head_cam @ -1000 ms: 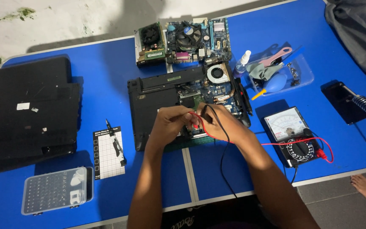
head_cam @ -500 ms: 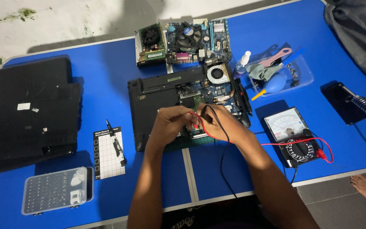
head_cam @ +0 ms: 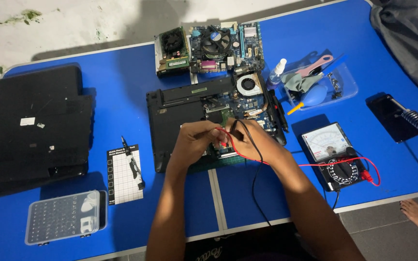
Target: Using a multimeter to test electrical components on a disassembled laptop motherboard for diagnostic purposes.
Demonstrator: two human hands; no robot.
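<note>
**Probes down on an opened laptop**

Both hands met over the lower right part of an opened laptop base [head_cam: 180, 121], lying near the middle of a blue table [head_cam: 122, 92]. Long axis of the base running left to right across the table, dark plastic shell on the left half, exposed circuit board and round fan [head_cam: 248, 85] toward the right and far edge.

Left hand [head_cam: 197, 140] curled closed, fingers pinched on a red probe [head_cam: 222, 137], tip aimed down and rightward at the board. Right hand [head_cam: 247, 140] likewise curled, closed around a black probe [head_cam: 234, 126], held steeply, tip end hidden between the hands. Fingertips of the two hands nearly touching.

Red lead [head_cam: 310, 165] trailing right from the hands to an analogue multimeter [head_cam: 335, 154] lying flat near the table's right front, dial toward the near edge, meter face toward the far edge. Black lead [head_cam: 254, 183] dropping toward the near table edge.

Farther back, a bare motherboard [head_cam: 228, 46] with its cooler. Left of the base, a black laptop lid [head_cam: 37, 125], a gridded screw mat [head_cam: 122, 176] with a screwdriver [head_cam: 132, 162] on it, lengthwise pointing away, and a clear bit case [head_cam: 64, 217]. At right, a clear pouch of cleaning tools [head_cam: 315, 84].
</note>
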